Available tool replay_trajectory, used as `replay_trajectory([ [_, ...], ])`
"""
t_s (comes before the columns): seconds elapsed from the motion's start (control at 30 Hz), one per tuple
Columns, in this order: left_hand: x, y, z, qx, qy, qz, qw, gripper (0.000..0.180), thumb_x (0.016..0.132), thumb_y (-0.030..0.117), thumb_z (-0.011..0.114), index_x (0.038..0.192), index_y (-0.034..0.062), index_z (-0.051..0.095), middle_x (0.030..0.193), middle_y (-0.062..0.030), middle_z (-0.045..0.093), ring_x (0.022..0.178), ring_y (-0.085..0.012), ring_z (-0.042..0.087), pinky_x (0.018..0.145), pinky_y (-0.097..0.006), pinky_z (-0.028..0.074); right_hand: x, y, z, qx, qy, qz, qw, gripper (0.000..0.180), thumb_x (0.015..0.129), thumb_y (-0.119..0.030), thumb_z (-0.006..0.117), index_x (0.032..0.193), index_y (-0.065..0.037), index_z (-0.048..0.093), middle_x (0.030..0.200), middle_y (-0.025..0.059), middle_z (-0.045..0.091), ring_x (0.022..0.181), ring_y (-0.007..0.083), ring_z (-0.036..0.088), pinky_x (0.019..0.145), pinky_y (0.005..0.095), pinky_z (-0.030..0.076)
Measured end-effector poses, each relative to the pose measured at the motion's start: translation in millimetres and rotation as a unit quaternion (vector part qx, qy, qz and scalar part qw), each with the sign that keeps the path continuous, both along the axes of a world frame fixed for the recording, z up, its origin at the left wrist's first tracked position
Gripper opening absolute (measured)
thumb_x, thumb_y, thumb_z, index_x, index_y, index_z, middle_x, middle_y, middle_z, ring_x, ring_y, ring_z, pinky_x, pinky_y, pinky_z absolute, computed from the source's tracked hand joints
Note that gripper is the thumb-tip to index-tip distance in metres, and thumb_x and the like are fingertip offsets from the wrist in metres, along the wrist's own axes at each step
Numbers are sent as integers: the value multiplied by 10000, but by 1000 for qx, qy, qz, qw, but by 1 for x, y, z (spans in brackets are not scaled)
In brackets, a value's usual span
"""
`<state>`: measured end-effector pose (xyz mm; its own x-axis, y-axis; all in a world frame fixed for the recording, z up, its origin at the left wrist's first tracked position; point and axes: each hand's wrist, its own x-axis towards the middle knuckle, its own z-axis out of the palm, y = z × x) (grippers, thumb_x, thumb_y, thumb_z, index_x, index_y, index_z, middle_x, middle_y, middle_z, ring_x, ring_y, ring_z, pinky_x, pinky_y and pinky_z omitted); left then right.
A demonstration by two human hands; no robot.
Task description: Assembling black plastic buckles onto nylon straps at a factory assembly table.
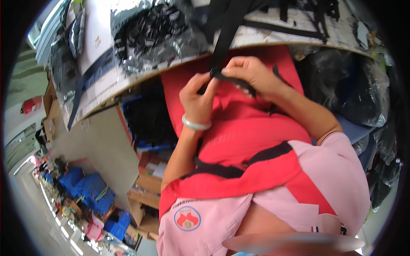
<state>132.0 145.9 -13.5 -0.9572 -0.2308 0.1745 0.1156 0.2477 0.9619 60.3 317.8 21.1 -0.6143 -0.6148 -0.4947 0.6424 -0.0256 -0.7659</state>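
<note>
At 12 o'clock, just off the table edge, blk strap hangs into both hands: L hand pinching it, R hand gripping its tail. Bag w/ blk pcs at 11, blue crates approx. 8.

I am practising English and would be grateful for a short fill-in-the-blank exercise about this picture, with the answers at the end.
1. The strap held in the left grip and the right grip is coloured ____.
2. The pale bangle sits nearest the ____ grip.
3. The shirt under the red apron is ____.

Missing words: black; left; pink.
</note>
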Motion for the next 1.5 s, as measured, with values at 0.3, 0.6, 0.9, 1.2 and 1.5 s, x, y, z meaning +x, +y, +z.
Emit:
replay_trajectory([
  [0.3,-1,5,-2,-106,71,0,992,147,771,-59,698,910,-31,656,743,-104,605,615,-182,582,561,-262,455,7,-12,-7,-128,-102,-97,982,177,953,-217,580,881,-64,528,653,-7,527,459,36,451,405,184,360],
  [0.6,-1,1,-17,91,-31,20,995,119,788,-55,675,906,-41,662,710,-76,589,612,-130,541,564,-229,417,10,-8,-12,-40,8,-49,998,189,942,-211,596,868,-44,547,625,20,566,433,66,515,388,197,416],
  [0.9,-12,4,-3,-115,94,26,989,133,778,-60,670,905,-25,662,731,-102,596,610,-192,567,563,-266,447,11,-18,-20,-94,-52,-125,986,165,950,-207,578,886,-56,559,634,-7,533,463,52,460,415,191,372],
  [1.2,-11,6,-20,-6,57,30,998,105,785,-32,692,885,-20,664,654,-57,558,568,-116,510,529,-244,403,5,-12,-24,-80,-56,-91,991,178,930,-211,603,886,-41,578,652,6,560,472,50,502,412,197,407],
  [1.5,-7,4,-25,-95,96,13,991,151,761,-46,687,904,-4,661,732,-110,598,591,-216,586,538,-287,456,7,-17,-32,-102,-47,-103,988,170,943,-200,590,903,-41,540,670,12,568,511,52,511,442,197,418],
])
